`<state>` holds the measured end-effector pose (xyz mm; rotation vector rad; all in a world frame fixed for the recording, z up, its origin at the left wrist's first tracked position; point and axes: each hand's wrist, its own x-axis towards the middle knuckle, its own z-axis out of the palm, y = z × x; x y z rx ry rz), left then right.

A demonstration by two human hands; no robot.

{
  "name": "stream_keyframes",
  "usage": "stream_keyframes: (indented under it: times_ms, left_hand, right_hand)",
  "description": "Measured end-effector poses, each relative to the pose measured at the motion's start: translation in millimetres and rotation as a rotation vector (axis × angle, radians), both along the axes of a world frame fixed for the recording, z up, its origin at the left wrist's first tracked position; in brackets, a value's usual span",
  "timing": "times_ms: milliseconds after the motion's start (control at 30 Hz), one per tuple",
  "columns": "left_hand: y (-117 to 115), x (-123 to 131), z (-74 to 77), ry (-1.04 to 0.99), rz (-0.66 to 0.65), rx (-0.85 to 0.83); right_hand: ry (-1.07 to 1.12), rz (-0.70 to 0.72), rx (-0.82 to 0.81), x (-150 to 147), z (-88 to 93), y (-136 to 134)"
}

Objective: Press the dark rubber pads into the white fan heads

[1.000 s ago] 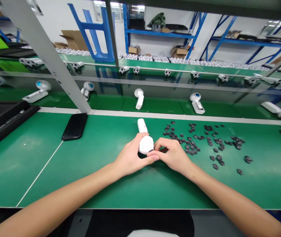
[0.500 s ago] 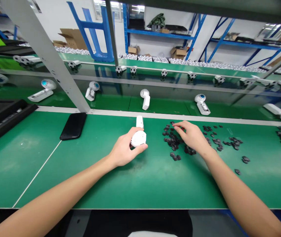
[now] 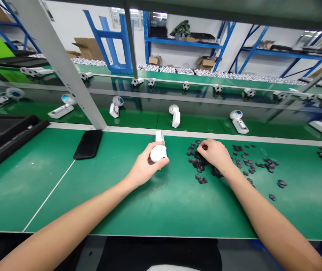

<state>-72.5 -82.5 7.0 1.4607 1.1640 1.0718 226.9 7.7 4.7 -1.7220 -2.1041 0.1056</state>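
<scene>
Fingers (image 3: 161, 163) of the left hand (image 3: 144, 167) curl closed around the white round-headed device (image 3: 157, 153); fingertips (image 3: 203, 146) of the right hand (image 3: 215, 154) bend among the loose dark pieces (image 3: 196, 162) just right of the device, any grip unclear; many pieces lie scattered.

A smooth, glossy white plastic housing (image 3: 158, 153) sits above small dark pieces (image 3: 202, 180) that look rough and matt, perhaps rubber, though they are too small to be sure. The green bench mat (image 3: 36, 195) is matt, the phone (image 3: 88, 144) glossy black, the shelving (image 3: 183, 43) painted metal.
</scene>
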Motion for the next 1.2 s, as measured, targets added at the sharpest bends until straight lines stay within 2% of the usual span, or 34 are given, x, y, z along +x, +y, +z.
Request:
stream_keyframes:
  times_ms: [67,133,233,300,367,433,567,667,1000,1200]
  left_hand:
    - [-0.5,2.2,-2.8,-0.035,-0.020,0.023]
    - [-2.8,3.3,-4.3,0.002,-0.041,0.063]
    - [-8.6,5.0,-4.2,0.137,-0.034,0.176]
    - [-12.5,7.4,-3.5,0.214,-0.036,0.293]
    - [-15.7,11.1,-2.7,0.241,-0.068,0.367]
    - [-18.1,15.1,-2.1,0.233,-0.097,0.370]
    - [-20.9,19.5,-0.8,0.225,-0.102,0.369]
    - [-22.2,19.3,-0.1,0.227,-0.114,0.391]
    - [-25.7,20.3,-2.3,0.303,-0.124,0.294]
    - [-27.6,22.6,-3.2,0.296,-0.089,0.335]
  right_hand:
    - [0.058,0.049,0.024,-5.2,3.2,-5.6]
    - [0.226,0.123,0.011,-14.6,8.5,-17.9]
    - [0.645,0.220,-0.149,-35.8,18.5,-47.0]
    - [0.832,0.295,-0.255,-50.3,24.2,-67.9]
    - [0.901,0.374,-0.319,-61.5,27.1,-84.1]
    - [0.926,0.418,-0.362,-68.6,26.0,-93.3]
    - [1.019,0.387,-0.389,-75.4,15.9,-96.7]
    - [1.036,0.368,-0.354,-77.6,10.8,-97.0]
    - [0.748,0.421,-0.156,-78.5,14.2,-101.1]
    - [0.699,0.397,-0.216,-77.3,9.7,-99.3]
